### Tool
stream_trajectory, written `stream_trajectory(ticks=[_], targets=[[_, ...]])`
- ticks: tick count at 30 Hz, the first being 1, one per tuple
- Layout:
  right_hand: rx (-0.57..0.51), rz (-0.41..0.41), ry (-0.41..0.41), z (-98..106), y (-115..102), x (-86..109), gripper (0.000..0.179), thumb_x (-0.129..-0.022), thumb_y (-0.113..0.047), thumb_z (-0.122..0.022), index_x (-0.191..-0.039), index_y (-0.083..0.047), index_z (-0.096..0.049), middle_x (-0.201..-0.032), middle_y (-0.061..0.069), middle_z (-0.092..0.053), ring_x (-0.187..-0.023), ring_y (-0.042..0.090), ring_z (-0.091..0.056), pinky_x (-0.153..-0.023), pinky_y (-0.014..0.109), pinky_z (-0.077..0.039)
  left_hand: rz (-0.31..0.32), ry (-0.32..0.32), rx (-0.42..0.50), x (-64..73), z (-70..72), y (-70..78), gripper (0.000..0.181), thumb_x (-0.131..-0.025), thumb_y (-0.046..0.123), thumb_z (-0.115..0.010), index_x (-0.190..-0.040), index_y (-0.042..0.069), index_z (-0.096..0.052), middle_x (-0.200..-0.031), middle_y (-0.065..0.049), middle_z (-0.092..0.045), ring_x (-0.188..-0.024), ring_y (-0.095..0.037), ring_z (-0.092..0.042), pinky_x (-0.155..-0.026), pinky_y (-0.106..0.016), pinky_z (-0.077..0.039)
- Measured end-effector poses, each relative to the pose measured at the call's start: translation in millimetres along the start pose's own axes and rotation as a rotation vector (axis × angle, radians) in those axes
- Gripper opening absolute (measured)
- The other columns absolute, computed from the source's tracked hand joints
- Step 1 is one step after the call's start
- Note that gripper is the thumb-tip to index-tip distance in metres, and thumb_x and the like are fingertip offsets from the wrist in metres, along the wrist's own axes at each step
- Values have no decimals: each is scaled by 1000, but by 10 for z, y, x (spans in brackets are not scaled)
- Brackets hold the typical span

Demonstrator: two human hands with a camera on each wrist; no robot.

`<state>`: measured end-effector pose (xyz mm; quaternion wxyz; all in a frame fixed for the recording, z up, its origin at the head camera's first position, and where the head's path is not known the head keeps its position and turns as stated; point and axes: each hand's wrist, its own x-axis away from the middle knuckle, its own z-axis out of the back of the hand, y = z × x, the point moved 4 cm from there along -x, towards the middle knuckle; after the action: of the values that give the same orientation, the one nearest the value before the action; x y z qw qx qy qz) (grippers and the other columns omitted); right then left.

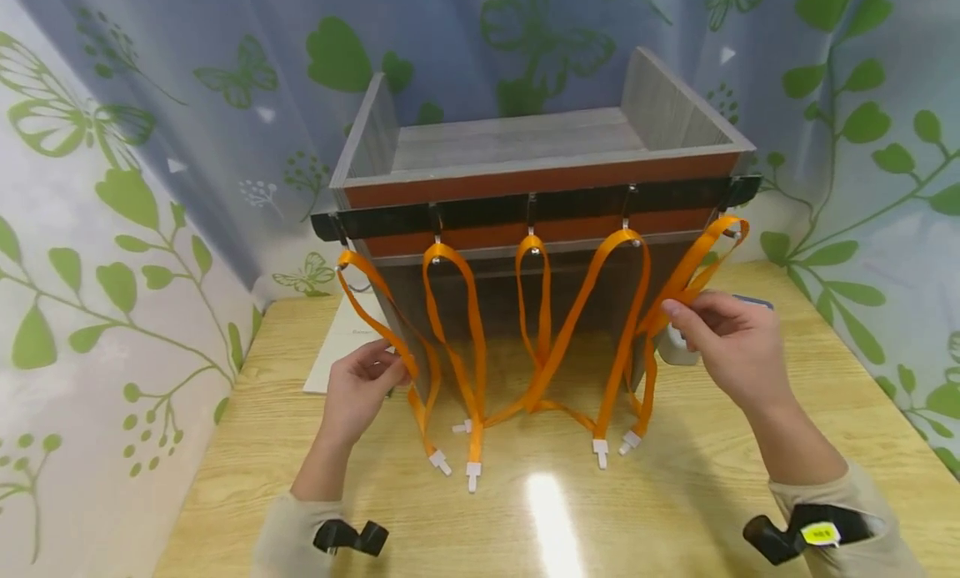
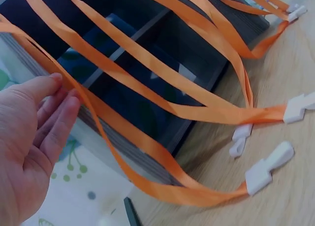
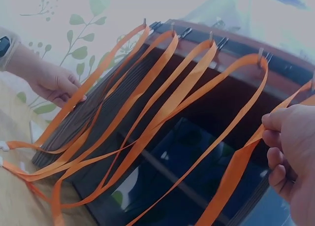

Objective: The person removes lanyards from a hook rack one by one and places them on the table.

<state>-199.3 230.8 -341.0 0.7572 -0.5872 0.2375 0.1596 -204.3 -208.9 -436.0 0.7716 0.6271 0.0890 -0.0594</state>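
Observation:
Several orange lanyards (image 1: 471, 311) with white plastic clips (image 1: 473, 475) hang from metal hooks on a black bar (image 1: 480, 215). The bar runs across the front of a grey wooden box shelf (image 1: 517, 165). At the far left, my left hand (image 1: 363, 386) lightly pinches the outermost lanyard (image 2: 118, 159) by one band, thumb and fingertips at the strap. My right hand (image 1: 731, 344) pinches the far-right lanyard (image 3: 236, 162) below its hook, the bands gathered between thumb and fingers. The clip ends of the lanyards rest on the table, some straps crossing in the middle.
A white booklet (image 1: 326, 365) lies on the wooden table (image 1: 420, 520) behind my left hand. A pale object (image 1: 677, 349) stands partly hidden behind my right hand. Patterned curtains (image 1: 247, 144) close off the back and sides.

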Motion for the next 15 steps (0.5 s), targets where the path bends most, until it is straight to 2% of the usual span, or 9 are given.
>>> stream_trajectory(ticks=[4, 7, 10, 15], targets=[[-66, 16, -23, 94, -156, -65, 6, -87, 8, -69, -82, 11, -68, -63, -7, -64, -50, 8, -50, -40, 25, -33, -53, 65, -5, -18, -39, 84, 21, -90, 5, -73, -109, -4, -72, -76, 15, -73, -66, -9, -72, -64, -22, -60], [-170, 45, -39, 164, -306, -143, 7, -85, 13, -68, -78, 12, -67, -60, -3, -63, -50, 10, -49, -41, 24, -32, -67, 104, -9, -18, -61, 141, 16, -87, 11, -78, -98, -1, -75, -72, 12, -74, -66, -10, -73, -59, -22, -58], [-244, 96, -29, 261, -473, -203, 8, -83, 17, -68, -77, 12, -67, -58, 1, -61, -48, 10, -49, -41, 23, -30, -67, 138, 39, -18, -85, 199, 18, -87, 12, -78, -97, -3, -74, -71, 9, -75, -65, -12, -74, -59, -25, -60], [-203, 170, 54, 508, -700, -237, 12, -80, 20, -67, -80, 9, -71, -63, 0, -66, -47, 8, -49, -43, 17, -36, -68, 181, 138, -49, -144, 261, 21, -87, 8, -77, -98, -9, -73, -69, 3, -75, -61, -16, -73, -61, -33, -63]])
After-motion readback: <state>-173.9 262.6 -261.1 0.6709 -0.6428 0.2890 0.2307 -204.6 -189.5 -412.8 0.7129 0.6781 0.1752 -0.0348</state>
